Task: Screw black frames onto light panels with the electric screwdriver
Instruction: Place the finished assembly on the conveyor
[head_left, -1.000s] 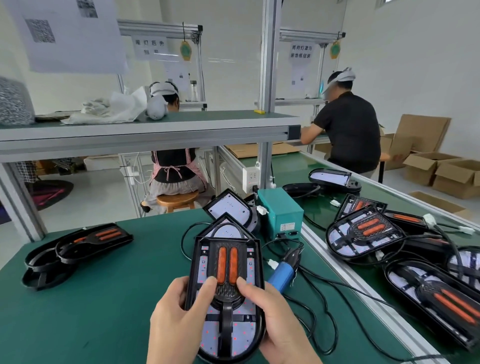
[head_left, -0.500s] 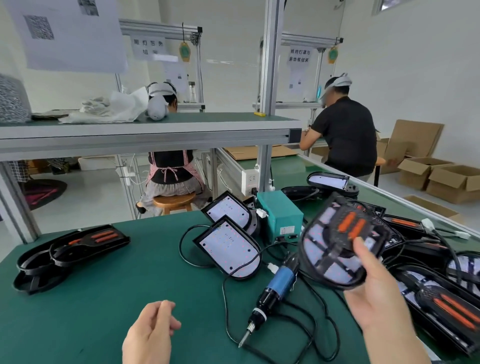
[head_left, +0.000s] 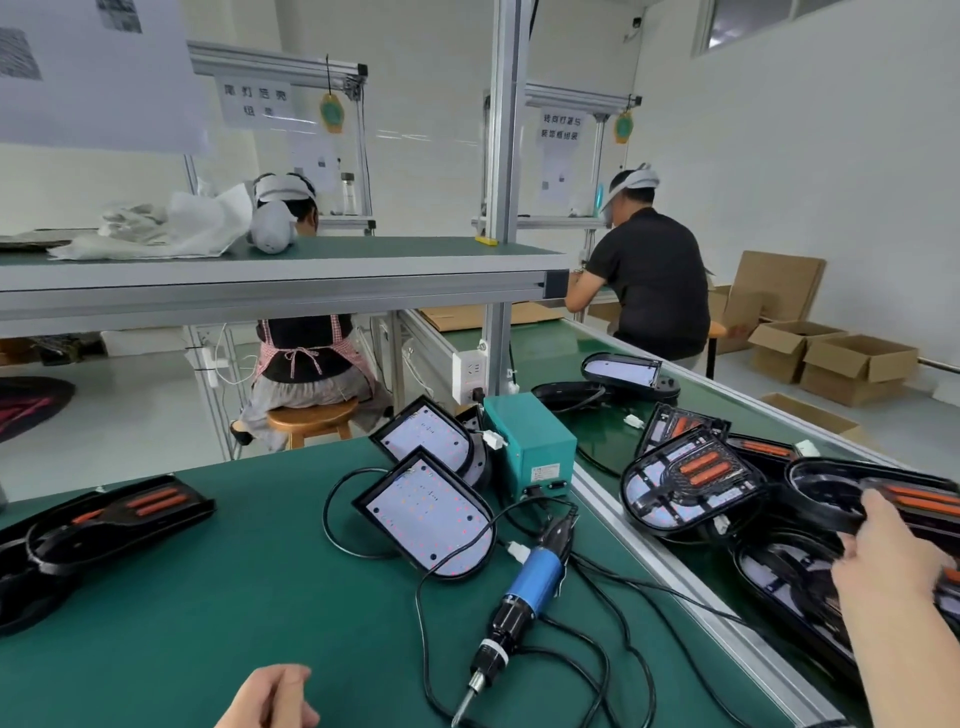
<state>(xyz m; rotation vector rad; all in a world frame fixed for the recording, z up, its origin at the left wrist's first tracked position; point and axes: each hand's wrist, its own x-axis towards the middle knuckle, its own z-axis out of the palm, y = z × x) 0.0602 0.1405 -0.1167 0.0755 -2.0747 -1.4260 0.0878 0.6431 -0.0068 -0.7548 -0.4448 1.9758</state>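
The left hand (head_left: 270, 696) sits low at the near edge of the green work table (head_left: 208, 597), fingers loosely curled and holding nothing. The right hand (head_left: 883, 556) reaches out to the right over the green conveyor belt (head_left: 597, 447), forefinger laid across the rounded rim of a black plastic frame with orange strips (head_left: 852, 493) and thumb just below it. The hand is blurred, so I cannot tell whether it is grasping the frame or only touching it.

The blue and black electric screwdriver (head_left: 524, 597) lies untouched on the table among its black cables, bit pointing towards the near edge, between the two hands. Just to its far left a bare white light panel in a black D-shaped housing (head_left: 431, 514) rests tilted, and a second bare panel (head_left: 426, 434) leans behind it against the teal metal power box (head_left: 530, 436).

On the belt to the right, near the right hand, lies a light panel already wearing its black frame (head_left: 691, 483). More dark panels are heaped beside and beneath the right hand. At the far left of the table lie loose black frames (head_left: 104, 525) with orange strips
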